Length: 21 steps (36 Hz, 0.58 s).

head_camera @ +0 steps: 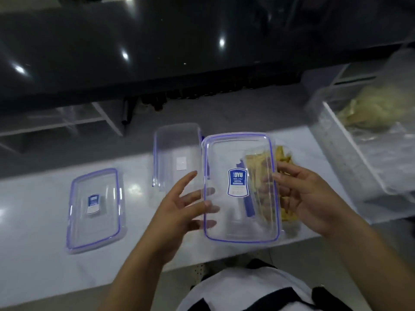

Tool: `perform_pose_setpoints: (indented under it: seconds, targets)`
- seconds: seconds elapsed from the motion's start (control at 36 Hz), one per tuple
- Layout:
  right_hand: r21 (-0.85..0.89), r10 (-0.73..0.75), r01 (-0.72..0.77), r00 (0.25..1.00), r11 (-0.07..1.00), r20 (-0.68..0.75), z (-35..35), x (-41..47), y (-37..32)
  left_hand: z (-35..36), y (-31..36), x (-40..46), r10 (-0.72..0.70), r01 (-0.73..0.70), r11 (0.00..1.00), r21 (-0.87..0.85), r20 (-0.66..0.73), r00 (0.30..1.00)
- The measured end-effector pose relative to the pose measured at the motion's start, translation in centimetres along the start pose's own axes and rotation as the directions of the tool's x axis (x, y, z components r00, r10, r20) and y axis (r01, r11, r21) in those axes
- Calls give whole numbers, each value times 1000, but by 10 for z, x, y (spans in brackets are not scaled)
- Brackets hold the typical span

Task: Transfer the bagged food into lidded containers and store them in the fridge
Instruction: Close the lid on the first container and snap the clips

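I hold a clear lid [226, 221] with a blue seal and a blue label flat above the white counter. My left hand [179, 212] has its fingertips under the lid's left edge. My right hand [307, 196] grips the lid's right edge. Below the lid's right side sits a clear container with yellow food [284, 153] in it, partly hidden by the lid and my right hand. An empty clear container [177, 144] stands just behind and to the left. A second blue-rimmed lid [96, 223] lies flat on the counter at the left.
The white counter [45, 265] runs left to right, with its front edge near my body. A clear plastic bag with pale food [372, 108] sits on a raised white surface at the right. A dark glossy panel [157, 52] fills the back.
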State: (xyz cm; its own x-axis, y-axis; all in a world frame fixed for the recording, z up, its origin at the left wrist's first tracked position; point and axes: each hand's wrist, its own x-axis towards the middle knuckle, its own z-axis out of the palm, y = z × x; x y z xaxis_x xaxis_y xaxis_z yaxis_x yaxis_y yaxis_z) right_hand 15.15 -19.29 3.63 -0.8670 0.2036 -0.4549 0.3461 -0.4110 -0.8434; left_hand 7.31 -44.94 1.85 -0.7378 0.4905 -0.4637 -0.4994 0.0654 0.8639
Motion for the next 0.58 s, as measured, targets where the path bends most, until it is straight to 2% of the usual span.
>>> perform_pose_setpoints:
  seconds: [0.08,0.14,0.19,0.31,0.47,0.58]
  targets:
    - [-134,-43,33,996,991,-78,-29,-7,-5,28,6,14,-34,38,999,-19,152,988]
    - [-268,-165,104,963,958,-214,-45,-10,-5,53,6,23,-38,44,999,-26,187,982]
    - [-354,-257,163,937,921,-238,-58,-14,-7,83,4,29,-10,12,1000,-8,200,980]
    - [-462,-185,91,969,882,-162,-80,-22,-11,137,-5,33,48,-59,998,38,239,970]
    - [-541,-158,97,985,836,-67,-104,-19,-17,189,-17,27,20,-50,996,72,376,926]
    - [-536,-98,143,989,832,112,-126,-15,-21,195,-17,26,-26,-12,996,91,400,916]
